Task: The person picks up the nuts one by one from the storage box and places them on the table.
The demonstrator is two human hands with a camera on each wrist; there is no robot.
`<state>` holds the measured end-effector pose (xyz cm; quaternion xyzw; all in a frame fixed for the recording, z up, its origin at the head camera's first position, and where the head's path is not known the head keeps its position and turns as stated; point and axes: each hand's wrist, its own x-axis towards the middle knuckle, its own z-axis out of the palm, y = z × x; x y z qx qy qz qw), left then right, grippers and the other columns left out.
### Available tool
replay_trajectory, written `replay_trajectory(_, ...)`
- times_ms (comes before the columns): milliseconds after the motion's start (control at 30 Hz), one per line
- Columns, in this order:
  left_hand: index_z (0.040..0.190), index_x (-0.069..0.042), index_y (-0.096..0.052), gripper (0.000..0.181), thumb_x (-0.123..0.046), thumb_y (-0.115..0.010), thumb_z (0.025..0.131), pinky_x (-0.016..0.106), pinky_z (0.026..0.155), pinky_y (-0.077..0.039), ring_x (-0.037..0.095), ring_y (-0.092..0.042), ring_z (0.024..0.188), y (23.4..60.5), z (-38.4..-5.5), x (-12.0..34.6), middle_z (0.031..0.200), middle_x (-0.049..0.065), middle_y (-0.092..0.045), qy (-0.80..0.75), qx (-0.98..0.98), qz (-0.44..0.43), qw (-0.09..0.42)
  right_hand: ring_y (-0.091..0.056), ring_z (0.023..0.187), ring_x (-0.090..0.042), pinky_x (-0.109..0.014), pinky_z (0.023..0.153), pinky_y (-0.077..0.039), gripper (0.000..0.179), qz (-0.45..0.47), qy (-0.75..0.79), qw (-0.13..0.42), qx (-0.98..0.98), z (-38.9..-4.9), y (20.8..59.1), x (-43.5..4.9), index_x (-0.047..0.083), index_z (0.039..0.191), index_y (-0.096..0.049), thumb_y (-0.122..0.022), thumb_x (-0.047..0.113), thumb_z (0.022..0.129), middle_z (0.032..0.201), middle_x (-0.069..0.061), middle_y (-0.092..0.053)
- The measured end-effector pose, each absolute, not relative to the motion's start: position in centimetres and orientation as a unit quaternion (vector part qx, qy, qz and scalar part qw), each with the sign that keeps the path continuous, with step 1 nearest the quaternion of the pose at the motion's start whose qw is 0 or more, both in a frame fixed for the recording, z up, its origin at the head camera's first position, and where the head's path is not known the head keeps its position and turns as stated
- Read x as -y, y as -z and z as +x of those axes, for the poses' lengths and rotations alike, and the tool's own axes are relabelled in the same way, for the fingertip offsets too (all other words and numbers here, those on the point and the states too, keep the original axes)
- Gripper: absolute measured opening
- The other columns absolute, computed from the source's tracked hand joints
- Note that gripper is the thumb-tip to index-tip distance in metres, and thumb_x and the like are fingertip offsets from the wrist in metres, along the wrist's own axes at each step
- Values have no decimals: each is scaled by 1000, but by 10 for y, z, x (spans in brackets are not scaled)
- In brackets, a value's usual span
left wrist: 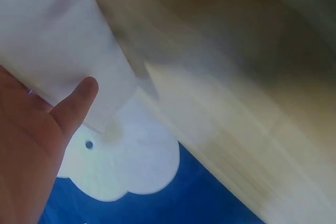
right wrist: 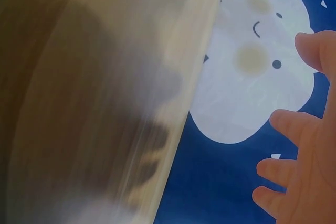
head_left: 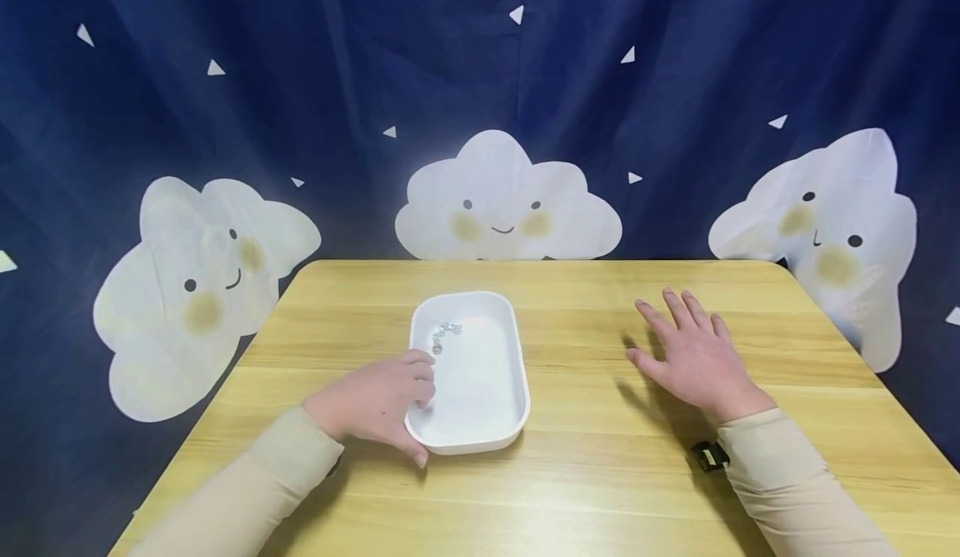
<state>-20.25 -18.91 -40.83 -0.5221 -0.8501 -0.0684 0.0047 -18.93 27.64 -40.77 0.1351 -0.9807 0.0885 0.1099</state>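
Observation:
A white rectangular tray (head_left: pixel 480 386) with rounded corners is at the middle of the wooden table. My left hand (head_left: pixel 384 400) grips its left side near the front corner, the fingers over the rim and the thumb outside. Against the tray's white wall (left wrist: pixel 68 30) lies my left thumb in the left wrist view. Small clear, shiny pieces (head_left: pixel 442 336) sit in a curved line in the tray's far left part; their kind is too small to tell. My right hand (head_left: pixel 699 361) hovers over the table's right side with fingers spread, holding nothing.
The light wooden table (head_left: pixel 585 474) has a straight far edge. Behind it hangs a dark blue curtain (head_left: pixel 465 48) with white clouds and small triangles. A small black buckle-like piece (head_left: pixel 709 456) shows at the right sleeve's cuff.

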Motion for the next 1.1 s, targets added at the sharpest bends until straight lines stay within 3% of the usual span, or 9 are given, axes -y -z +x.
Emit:
replay_trajectory(100, 77, -17, -54, 73, -86, -70, 59, 23, 74, -41, 10, -39, 92, 411, -203, 178, 87, -12, -40, 56, 850, -524, 4, -17, 145, -53, -77, 102, -18, 78, 135, -87, 107, 981, -190, 408, -276, 14, 155, -39, -52, 63, 96, 158, -30, -26)
replay_trajectory(233, 76, -17, -55, 73, -87, -68, 59, 22, 68, -36, 10, -35, 84, 414, -203, 165, 84, -13, -37, 38, 848, -528, 6, -17, 145, -53, -76, 103, -18, 78, 134, -85, 105, 982, -190, 408, -276, 14, 155, -39, -51, 63, 96, 158, -30, -26)
replay_trajectory(600, 74, -17, -55, 71, -86, -66, 65, 22, 67, -31, 11, -33, 80, 419, -205, 136, 79, -11, -35, 27, 837, -546, 7, -17, 146, -52, -76, 104, -18, 77, 137, -86, 100, 982, -190, 407, -271, 14, 155, -40, -54, 61, 96, 159, -29, -26)
replay_trajectory(833, 69, -23, -41, 66, -84, -67, 68, 23, 67, -30, 12, -33, 77, 419, -206, 119, 74, -11, -35, 23, 832, -554, 19, -17, 147, -50, -75, 105, -18, 78, 141, -91, 97, 981, -192, 408, -268, 15, 155, -39, -54, 62, 96, 160, -27, -24)
replay_trajectory(1100, 67, -25, -42, 62, -80, -70, 68, 22, 67, -31, 12, -34, 74, 420, -204, 105, 71, -12, -35, 16, 825, -563, 41, -16, 148, -49, -74, 106, -17, 78, 154, -102, 94, 978, -193, 402, -258, 16, 155, -39, -54, 62, 95, 161, -25, -24)
